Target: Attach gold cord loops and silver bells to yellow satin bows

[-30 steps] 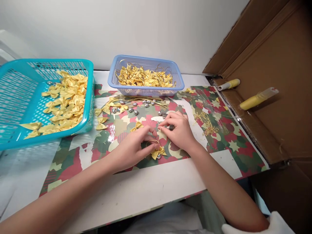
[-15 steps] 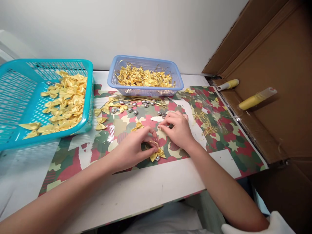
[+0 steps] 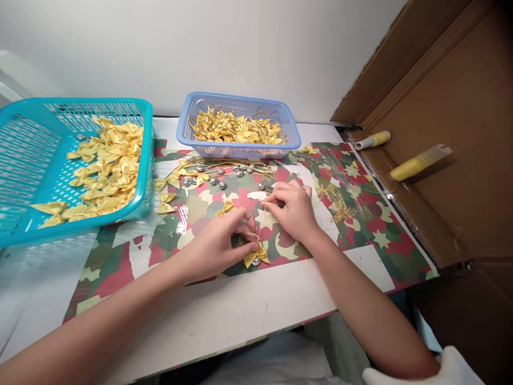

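Note:
Between thumb and fingertips, my left hand [image 3: 218, 246] pinches a loop of gold cord [image 3: 250, 235] at the top of a yellow ribbon bow [image 3: 262, 254]. A small silver bell [image 3: 256, 262] sits at the bow's front. My right hand [image 3: 294, 211] is closed in a pinch on the cord's other end, which stretches upward from the bow. Part of a dark metal tool [image 3: 281, 204] shows under the right fingers; its kind is hidden. Another yellow bow [image 3: 226, 207] lies just beyond my left hand.
A turquoise basket [image 3: 146, 155] of yellow bows stands at left. At the back is a blue basket [image 3: 240, 144] with bows and gold cords. Loose silver bells [image 3: 222, 185], straight cords [image 3: 256, 170] and gold clippings [image 3: 342, 208] lie about. Cardboard [image 3: 449, 107] walls the right side.
The bow and bell have shifted and turned slightly to the left. Both hands keep their pinches, with the cord still stretched between them.

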A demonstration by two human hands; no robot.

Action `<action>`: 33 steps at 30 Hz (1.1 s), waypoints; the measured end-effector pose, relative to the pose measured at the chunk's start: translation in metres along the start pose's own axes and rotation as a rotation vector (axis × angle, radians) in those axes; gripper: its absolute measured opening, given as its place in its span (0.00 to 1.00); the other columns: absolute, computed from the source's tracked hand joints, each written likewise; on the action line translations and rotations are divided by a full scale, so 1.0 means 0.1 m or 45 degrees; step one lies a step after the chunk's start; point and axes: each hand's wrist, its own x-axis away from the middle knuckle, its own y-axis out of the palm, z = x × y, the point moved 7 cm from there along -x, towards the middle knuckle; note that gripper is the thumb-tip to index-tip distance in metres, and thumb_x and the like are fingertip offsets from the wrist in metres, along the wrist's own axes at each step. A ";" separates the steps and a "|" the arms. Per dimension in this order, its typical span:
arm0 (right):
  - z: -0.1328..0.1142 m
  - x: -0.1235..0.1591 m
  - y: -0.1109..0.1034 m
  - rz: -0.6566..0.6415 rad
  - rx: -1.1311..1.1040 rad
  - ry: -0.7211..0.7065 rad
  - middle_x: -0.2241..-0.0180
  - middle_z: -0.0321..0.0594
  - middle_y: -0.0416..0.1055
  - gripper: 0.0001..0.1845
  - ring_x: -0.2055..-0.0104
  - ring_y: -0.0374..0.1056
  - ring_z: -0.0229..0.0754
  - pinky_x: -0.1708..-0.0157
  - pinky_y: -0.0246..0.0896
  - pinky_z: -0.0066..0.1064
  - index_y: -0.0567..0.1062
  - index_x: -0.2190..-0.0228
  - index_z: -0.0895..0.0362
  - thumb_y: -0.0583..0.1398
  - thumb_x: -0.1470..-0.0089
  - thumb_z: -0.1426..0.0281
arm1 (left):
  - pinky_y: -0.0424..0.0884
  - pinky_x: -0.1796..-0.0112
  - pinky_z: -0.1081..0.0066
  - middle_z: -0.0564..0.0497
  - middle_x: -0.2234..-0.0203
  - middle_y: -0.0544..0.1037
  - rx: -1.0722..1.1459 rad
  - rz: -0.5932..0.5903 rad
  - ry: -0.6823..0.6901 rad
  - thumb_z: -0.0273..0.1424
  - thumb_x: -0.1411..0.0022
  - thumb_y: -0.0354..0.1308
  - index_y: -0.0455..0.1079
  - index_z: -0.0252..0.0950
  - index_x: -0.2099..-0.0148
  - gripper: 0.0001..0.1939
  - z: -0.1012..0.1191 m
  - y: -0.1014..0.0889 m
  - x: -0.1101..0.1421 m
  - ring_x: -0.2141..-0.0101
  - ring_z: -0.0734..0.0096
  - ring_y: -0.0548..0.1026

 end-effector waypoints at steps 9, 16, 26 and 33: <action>0.05 -0.02 -0.05 0.030 0.018 0.037 0.73 0.32 0.73 0.10 0.65 0.62 0.41 0.59 0.43 0.38 0.77 0.79 0.53 0.64 0.47 0.70 | 0.73 0.66 0.68 0.53 0.70 0.79 0.023 -0.010 -0.018 0.31 0.38 0.55 0.56 0.41 0.63 0.08 0.00 0.02 0.01 0.67 0.67 0.79; 0.07 -0.04 -0.08 0.049 0.059 0.069 0.75 0.34 0.71 0.13 0.65 0.62 0.42 0.60 0.43 0.38 0.76 0.82 0.54 0.63 0.46 0.69 | 0.72 0.68 0.70 0.54 0.71 0.77 0.014 -0.019 -0.019 0.31 0.39 0.55 0.55 0.41 0.64 0.09 0.00 0.01 0.02 0.66 0.67 0.79; 0.12 -0.05 -0.12 0.085 0.047 0.097 0.76 0.33 0.70 0.16 0.65 0.63 0.42 0.61 0.44 0.37 0.70 0.83 0.56 0.63 0.47 0.68 | 0.71 0.67 0.71 0.54 0.69 0.74 -0.059 0.038 0.017 0.31 0.38 0.54 0.56 0.40 0.65 0.08 0.02 -0.03 0.02 0.68 0.69 0.77; 0.19 -0.06 -0.13 0.094 0.071 0.131 0.76 0.35 0.71 0.16 0.65 0.63 0.43 0.62 0.44 0.37 0.70 0.83 0.55 0.61 0.46 0.67 | 0.69 0.69 0.70 0.55 0.73 0.77 -0.117 0.041 0.033 0.31 0.38 0.53 0.55 0.40 0.66 0.08 0.04 -0.02 0.04 0.71 0.69 0.76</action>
